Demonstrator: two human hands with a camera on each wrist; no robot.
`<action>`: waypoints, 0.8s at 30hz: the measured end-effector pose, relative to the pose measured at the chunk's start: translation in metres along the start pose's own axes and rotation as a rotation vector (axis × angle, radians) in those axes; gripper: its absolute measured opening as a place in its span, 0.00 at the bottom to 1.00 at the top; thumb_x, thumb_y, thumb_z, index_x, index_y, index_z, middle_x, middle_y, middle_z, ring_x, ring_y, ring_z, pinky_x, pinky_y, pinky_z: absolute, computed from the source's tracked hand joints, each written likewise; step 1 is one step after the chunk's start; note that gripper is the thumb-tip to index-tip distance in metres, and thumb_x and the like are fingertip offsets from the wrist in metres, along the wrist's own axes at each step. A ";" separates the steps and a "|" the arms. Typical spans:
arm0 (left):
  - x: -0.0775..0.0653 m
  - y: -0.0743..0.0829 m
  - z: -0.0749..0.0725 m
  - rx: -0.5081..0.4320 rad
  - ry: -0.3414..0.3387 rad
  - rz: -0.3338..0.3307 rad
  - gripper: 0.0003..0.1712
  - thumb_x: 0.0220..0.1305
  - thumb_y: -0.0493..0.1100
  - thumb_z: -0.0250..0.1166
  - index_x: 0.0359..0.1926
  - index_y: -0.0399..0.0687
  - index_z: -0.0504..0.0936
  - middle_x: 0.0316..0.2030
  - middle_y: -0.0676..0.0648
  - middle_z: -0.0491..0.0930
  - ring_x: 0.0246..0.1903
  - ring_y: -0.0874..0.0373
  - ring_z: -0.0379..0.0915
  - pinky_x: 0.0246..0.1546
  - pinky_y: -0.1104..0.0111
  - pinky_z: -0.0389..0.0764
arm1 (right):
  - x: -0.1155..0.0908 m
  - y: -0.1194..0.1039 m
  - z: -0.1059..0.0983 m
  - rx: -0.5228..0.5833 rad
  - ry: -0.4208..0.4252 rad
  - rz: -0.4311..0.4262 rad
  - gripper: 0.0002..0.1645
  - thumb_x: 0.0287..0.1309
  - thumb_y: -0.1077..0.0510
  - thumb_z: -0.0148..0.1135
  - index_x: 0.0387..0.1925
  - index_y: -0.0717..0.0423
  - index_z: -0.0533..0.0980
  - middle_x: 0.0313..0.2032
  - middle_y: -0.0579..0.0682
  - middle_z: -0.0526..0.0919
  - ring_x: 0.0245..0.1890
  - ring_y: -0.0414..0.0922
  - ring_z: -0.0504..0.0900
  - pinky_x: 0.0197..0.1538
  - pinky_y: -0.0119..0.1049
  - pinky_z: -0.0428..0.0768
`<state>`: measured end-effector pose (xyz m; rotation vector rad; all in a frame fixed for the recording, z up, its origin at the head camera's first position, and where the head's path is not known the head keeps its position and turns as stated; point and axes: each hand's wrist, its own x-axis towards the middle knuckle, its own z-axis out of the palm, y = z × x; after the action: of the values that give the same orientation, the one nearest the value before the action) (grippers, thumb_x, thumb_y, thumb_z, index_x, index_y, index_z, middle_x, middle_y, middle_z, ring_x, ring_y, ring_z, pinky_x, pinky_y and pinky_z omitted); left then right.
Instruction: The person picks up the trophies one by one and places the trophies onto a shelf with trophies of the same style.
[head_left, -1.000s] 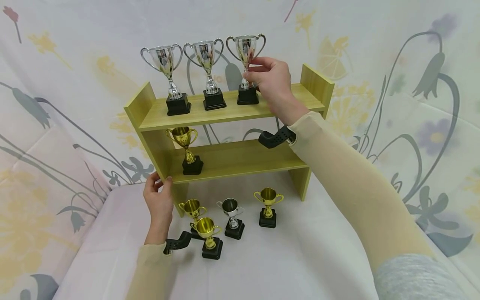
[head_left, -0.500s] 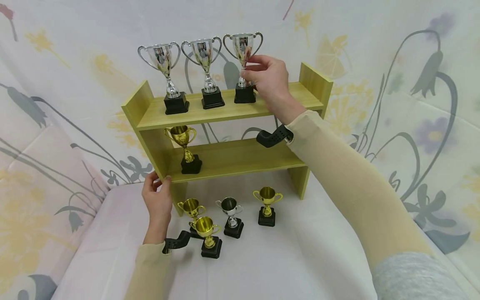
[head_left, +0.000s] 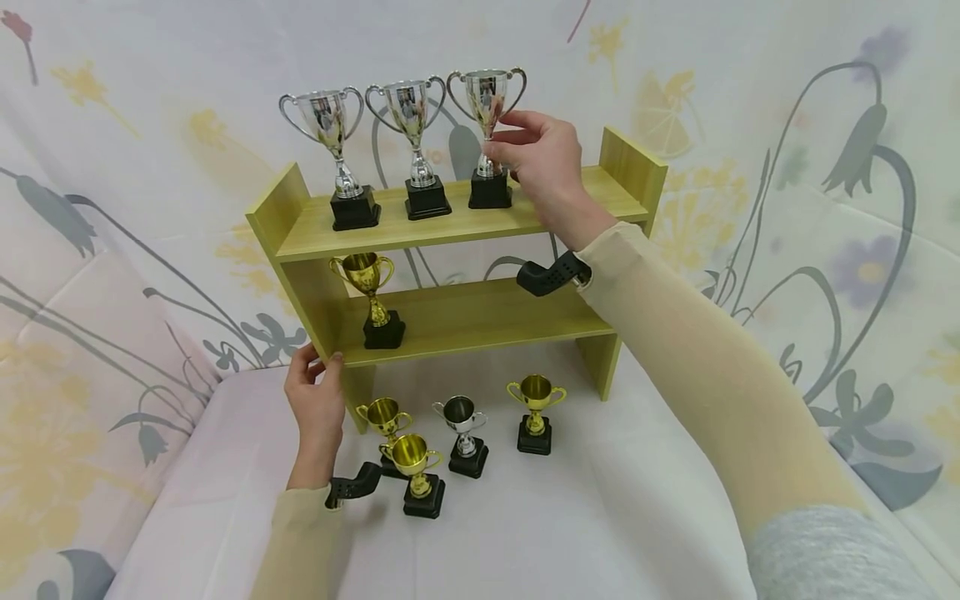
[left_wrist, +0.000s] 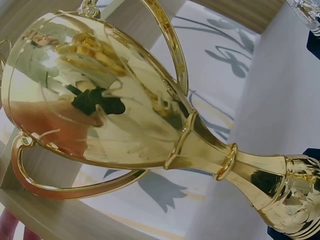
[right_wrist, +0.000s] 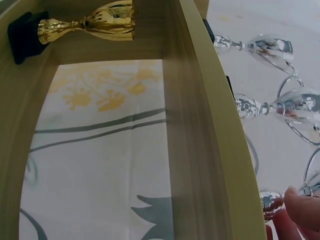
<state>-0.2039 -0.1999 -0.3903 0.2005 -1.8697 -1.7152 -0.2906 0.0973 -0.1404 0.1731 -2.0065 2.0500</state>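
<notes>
In the head view my right hand (head_left: 547, 162) pinches the stem of a silver trophy cup (head_left: 487, 92), which stands upright on the top board of a wooden shelf (head_left: 487, 308). Two more silver trophies, one in the middle (head_left: 410, 108) and one at the left (head_left: 330, 121), share that board. My left hand (head_left: 317, 408) grips the lower left side panel, thumb at the front edge. Just above it, a gold trophy (head_left: 367, 275) stands at the left end of the lower board; its cup (left_wrist: 100, 100) fills much of the left wrist view.
On the white cloth before the shelf stand a silver trophy (head_left: 465, 433), a gold trophy (head_left: 536, 408) to its right, and two gold ones at left, the front one (head_left: 416, 467) overlapping the rear one (head_left: 385, 417). Raised end panels (head_left: 633, 171) bound the top board. Patterned fabric hangs behind.
The silver trophy in my right hand has shifted slightly left along the top board, toward the middle one. My left hand keeps its grip on the shelf.
</notes>
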 end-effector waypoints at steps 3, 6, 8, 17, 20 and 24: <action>0.000 0.000 0.000 0.004 -0.002 -0.003 0.19 0.71 0.41 0.59 0.60 0.42 0.76 0.46 0.56 0.72 0.48 0.59 0.69 0.48 0.64 0.75 | 0.000 0.001 -0.003 0.012 0.005 0.004 0.27 0.55 0.66 0.71 0.58 0.52 0.80 0.47 0.53 0.85 0.47 0.44 0.83 0.53 0.35 0.78; 0.000 -0.001 0.000 0.005 -0.001 -0.001 0.19 0.71 0.41 0.59 0.60 0.42 0.76 0.46 0.56 0.72 0.48 0.59 0.69 0.48 0.64 0.75 | 0.001 0.002 -0.005 -0.005 0.012 0.004 0.27 0.55 0.65 0.72 0.58 0.50 0.80 0.47 0.52 0.86 0.46 0.44 0.84 0.51 0.36 0.77; 0.001 -0.001 0.000 0.008 -0.001 0.003 0.19 0.71 0.41 0.59 0.60 0.42 0.76 0.46 0.56 0.72 0.48 0.59 0.69 0.48 0.64 0.75 | 0.001 0.002 -0.006 -0.015 0.016 0.005 0.27 0.56 0.65 0.72 0.58 0.49 0.80 0.47 0.50 0.86 0.45 0.43 0.84 0.49 0.38 0.76; 0.002 -0.002 0.000 0.008 0.003 -0.004 0.19 0.71 0.40 0.59 0.60 0.42 0.76 0.46 0.56 0.72 0.48 0.59 0.69 0.48 0.63 0.75 | -0.004 0.000 -0.011 0.002 0.011 0.023 0.26 0.58 0.65 0.70 0.58 0.47 0.80 0.49 0.50 0.85 0.46 0.44 0.83 0.54 0.42 0.77; 0.003 -0.004 0.000 0.012 0.001 -0.003 0.19 0.71 0.40 0.59 0.61 0.42 0.76 0.46 0.57 0.72 0.48 0.59 0.69 0.49 0.62 0.75 | -0.006 -0.001 -0.013 0.008 0.011 0.014 0.26 0.58 0.66 0.69 0.58 0.47 0.80 0.50 0.52 0.85 0.47 0.44 0.83 0.56 0.43 0.77; 0.003 -0.005 0.001 0.014 0.002 0.004 0.19 0.71 0.40 0.59 0.61 0.42 0.76 0.46 0.57 0.71 0.48 0.60 0.69 0.50 0.60 0.75 | -0.008 -0.003 -0.016 0.009 0.010 -0.005 0.27 0.58 0.67 0.68 0.59 0.48 0.80 0.52 0.54 0.84 0.47 0.44 0.83 0.56 0.43 0.77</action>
<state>-0.2080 -0.2016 -0.3944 0.2034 -1.8803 -1.6985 -0.2806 0.1119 -0.1406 0.1695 -1.9888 2.0535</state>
